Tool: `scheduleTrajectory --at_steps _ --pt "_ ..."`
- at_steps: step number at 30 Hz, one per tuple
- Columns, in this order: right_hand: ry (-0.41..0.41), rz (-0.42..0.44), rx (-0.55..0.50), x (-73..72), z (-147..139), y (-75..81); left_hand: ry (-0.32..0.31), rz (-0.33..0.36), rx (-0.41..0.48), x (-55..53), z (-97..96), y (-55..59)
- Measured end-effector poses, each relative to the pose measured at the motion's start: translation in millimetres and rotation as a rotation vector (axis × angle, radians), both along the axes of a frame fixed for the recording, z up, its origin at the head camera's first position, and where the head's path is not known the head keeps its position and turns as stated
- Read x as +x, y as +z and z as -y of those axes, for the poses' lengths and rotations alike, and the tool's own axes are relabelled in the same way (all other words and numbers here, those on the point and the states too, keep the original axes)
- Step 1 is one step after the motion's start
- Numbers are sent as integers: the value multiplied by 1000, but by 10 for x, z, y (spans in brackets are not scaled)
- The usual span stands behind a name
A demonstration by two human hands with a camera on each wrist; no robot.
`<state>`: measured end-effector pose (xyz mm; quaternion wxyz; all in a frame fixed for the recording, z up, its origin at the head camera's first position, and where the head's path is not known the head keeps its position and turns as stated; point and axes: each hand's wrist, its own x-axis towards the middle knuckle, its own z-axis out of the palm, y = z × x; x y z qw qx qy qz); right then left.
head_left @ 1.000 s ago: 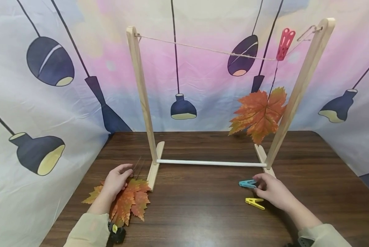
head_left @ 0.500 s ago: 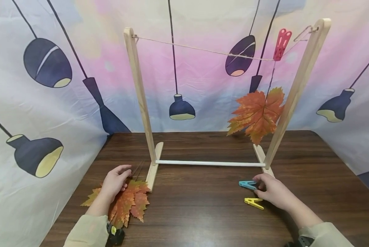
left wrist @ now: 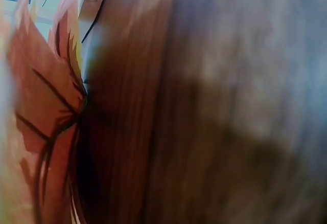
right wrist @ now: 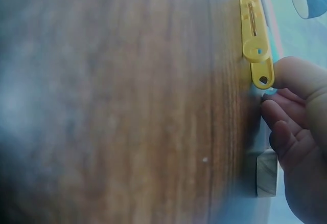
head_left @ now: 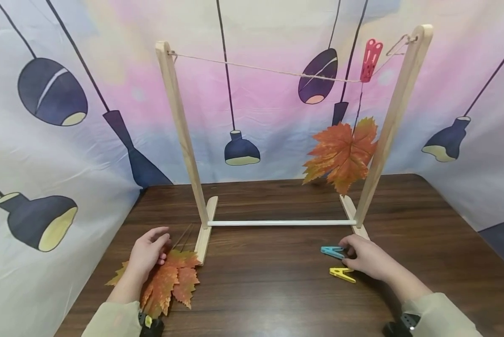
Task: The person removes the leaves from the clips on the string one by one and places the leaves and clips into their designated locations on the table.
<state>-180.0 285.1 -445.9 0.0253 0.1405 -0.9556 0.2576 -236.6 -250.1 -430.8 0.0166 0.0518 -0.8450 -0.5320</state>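
My left hand (head_left: pixel 145 252) lies over a small pile of orange maple leaves (head_left: pixel 163 285) at the table's left, its fingers loosely bent beside the thin stems. In the left wrist view, a leaf (left wrist: pixel 46 91) shows its dark stem and veins; the hand itself is out of that view. At the right, my right hand (head_left: pixel 367 257) pinches the handle end of a blue clothespin (head_left: pixel 332 252) between thumb and fingers, low at the tabletop. A yellow clothespin (head_left: pixel 342 274) lies just in front of it; in the right wrist view this yellow clothespin (right wrist: pixel 255 35) mostly covers the blue one.
A wooden frame (head_left: pixel 184 145) with a white crossbar (head_left: pixel 281 223) stands on the brown table (head_left: pixel 269 285). From its string (head_left: pixel 256 68), a red clothespin (head_left: pixel 371 61) suspends one maple leaf (head_left: pixel 342 152) near the right post. A cloth backdrop (head_left: pixel 269 107) with printed lamps hangs behind.
The head view has shifted slightly, so the scene slides left. The leaf stems by my left hand sit a little lower. My right hand stays at the blue clothespin.
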Motion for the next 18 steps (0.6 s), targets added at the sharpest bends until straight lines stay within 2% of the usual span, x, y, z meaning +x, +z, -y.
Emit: scheduleTrajectory --at_steps 18 --pt "-7 41 -15 -16 -16 12 -7 -2 42 18 -27 85"
